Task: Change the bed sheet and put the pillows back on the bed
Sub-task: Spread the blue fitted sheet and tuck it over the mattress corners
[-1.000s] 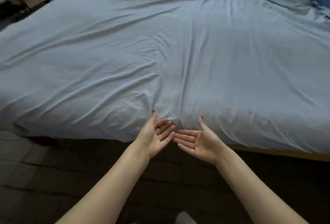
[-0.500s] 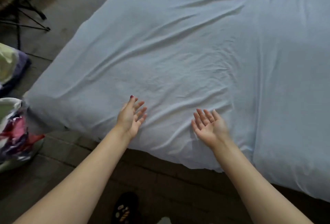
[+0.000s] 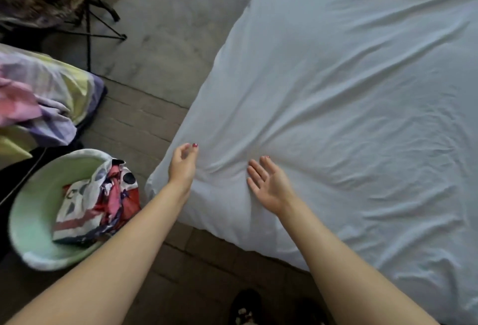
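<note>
A pale blue bed sheet (image 3: 349,97) covers the mattress, wrinkled, and hangs over the near edge and the near left corner. My left hand (image 3: 182,165) hovers at that corner with loosely curved fingers and holds nothing. My right hand (image 3: 267,183) is just to its right above the sheet, palm turned up, fingers straight. No pillows lie on the visible part of the bed.
A pale green basin (image 3: 38,221) with a patterned cloth (image 3: 101,203) stands on the floor left of the corner. Pastel bedding (image 3: 44,97) is piled further left. Black tripod legs (image 3: 101,27) stand at the upper left. A dark slipper (image 3: 244,306) shows at the bottom.
The view has swung left along the bed's near edge to its corner. Both hands moved with it and spread apart. The basin and the bedding pile came into view.
</note>
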